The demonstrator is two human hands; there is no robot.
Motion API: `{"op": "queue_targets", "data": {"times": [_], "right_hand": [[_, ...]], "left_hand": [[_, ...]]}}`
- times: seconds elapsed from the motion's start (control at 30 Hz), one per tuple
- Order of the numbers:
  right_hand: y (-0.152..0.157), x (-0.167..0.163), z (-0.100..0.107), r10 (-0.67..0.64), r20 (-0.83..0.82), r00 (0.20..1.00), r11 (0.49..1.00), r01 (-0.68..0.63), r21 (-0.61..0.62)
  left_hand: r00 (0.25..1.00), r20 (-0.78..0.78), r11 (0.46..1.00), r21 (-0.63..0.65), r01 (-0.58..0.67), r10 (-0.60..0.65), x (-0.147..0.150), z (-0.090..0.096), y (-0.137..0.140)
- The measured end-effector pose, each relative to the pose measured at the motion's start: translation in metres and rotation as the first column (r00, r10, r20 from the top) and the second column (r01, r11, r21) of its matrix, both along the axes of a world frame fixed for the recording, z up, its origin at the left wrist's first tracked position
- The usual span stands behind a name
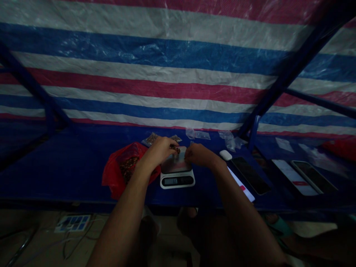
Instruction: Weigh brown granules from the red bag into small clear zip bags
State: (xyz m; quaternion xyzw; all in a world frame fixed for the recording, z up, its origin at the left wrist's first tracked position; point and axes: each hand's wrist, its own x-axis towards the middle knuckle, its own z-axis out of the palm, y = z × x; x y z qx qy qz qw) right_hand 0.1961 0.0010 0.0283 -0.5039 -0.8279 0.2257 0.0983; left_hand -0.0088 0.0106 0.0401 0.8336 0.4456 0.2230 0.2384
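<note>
A kitchen scale with a steel plate and a lit display sits in front of me; the digits are too blurred to read surely. Over the plate's far left part is my left hand, its fingers closed on small brown pieces. My right hand is curled at the plate's right edge, with its fingertips mostly hidden. Something filmy seems to lie between the hands, but I cannot tell what. Left of the scale, a red plastic bag stands open with more brown pieces inside, partly behind my left forearm.
Small filled clear bags lie beyond my left hand. Flat clear bags are farther back. To the right are a white earbud case, a dark phone and a lit phone. Blue frame bars slant above the blue table.
</note>
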Motion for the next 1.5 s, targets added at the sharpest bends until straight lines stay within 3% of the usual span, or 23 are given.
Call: {"op": "queue_targets", "data": {"times": [0.1,0.23,0.37,0.7,0.87,1.07,1.23,1.5], "right_hand": [[0.002,0.002,-0.002,-0.021,-0.026,0.999,0.999,0.022,0.030],[0.004,0.004,0.003,-0.110,-0.190,0.976,0.981,0.137,0.136],[0.003,-0.007,0.009,-0.104,-0.315,0.943,0.971,0.166,0.175],[0.009,-0.022,0.002,-0.022,-0.322,0.946,0.980,0.083,0.179],[0.011,-0.021,0.001,0.034,-0.298,0.954,0.990,0.010,0.144],[0.011,-0.017,0.002,-0.056,-0.355,0.933,0.959,0.150,0.242],[0.011,-0.018,0.003,-0.118,-0.507,0.854,0.955,0.237,0.176],[0.011,-0.021,-0.001,-0.109,-0.706,0.700,0.993,0.113,-0.040]], "left_hand": [[1.000,-0.016,1.000,0.018,-0.003,0.004,0.000,0.002,-0.001],[1.000,0.012,1.000,-0.009,-0.014,0.014,-0.002,0.003,-0.002],[0.998,0.043,0.999,0.004,-0.044,0.044,-0.003,0.001,0.000],[0.977,0.127,0.985,-0.038,-0.168,0.172,-0.015,0.004,-0.008],[0.976,0.155,0.986,-0.077,-0.145,0.156,-0.016,-0.002,-0.006],[0.956,0.230,0.981,-0.112,-0.159,0.181,-0.015,-0.006,-0.003],[0.940,0.305,0.988,-0.065,-0.138,0.152,-0.012,-0.011,-0.001],[0.924,0.361,0.989,0.031,-0.145,0.124,-0.006,-0.012,-0.002]]}}
